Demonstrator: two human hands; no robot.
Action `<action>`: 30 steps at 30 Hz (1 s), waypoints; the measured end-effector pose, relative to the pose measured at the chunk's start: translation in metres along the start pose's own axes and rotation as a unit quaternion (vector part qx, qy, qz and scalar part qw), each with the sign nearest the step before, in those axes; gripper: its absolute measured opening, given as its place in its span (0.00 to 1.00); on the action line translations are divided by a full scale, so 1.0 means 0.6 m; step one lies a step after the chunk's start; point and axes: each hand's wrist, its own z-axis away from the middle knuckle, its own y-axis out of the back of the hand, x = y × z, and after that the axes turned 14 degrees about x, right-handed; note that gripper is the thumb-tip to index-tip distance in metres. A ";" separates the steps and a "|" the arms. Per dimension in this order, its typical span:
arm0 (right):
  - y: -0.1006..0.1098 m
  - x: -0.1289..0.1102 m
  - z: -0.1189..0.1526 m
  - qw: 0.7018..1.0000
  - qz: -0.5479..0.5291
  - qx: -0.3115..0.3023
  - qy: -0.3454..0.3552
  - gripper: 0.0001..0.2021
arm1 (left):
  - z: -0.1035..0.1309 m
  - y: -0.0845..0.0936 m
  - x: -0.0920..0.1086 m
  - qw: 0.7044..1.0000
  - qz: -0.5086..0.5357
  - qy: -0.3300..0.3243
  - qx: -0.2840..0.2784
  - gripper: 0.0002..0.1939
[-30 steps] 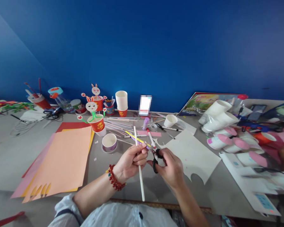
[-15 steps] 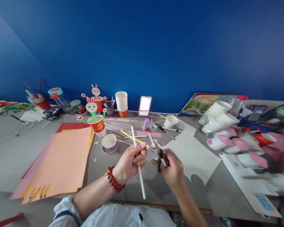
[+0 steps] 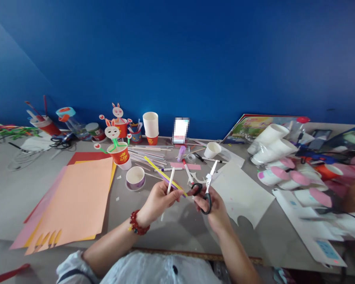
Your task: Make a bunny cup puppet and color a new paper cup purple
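Note:
My left hand is closed on several thin straws. A yellow straw lies along a purple one, slanting up to the left. Crossing them is a white straw, whose lower end shows beneath the hand. My right hand is closed around black-handled scissors, with the blades pointing up and away from the straws. Its fingertips are close to the yellow straw's lower end; whether they touch it I cannot tell. Just beyond the hands lie a red-and-white marker and a purple glue stick.
Left of my hands stand a white paper cup and a red cup with a rabbit figure. Coloured paper sheets cover the left side. White cut paper and several cups with pink pieces occupy the right.
The scissors have turned in my right hand, blades now up. My hands have come closer together, and the white straw has shifted and tilted within my left hand.

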 end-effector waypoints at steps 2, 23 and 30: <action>-0.014 -0.016 0.000 1.000 -0.011 -0.018 -0.007 0.14 | 0.002 0.003 -0.004 0.999 -0.036 -0.016 -0.004 0.15; -0.037 -0.009 0.003 1.000 0.005 -0.026 0.004 0.16 | 0.005 0.004 -0.015 1.000 0.003 -0.001 0.003 0.19; -0.052 0.011 0.016 0.997 -0.033 -0.018 -0.062 0.16 | -0.006 0.010 0.006 0.987 0.106 -0.046 0.109 0.21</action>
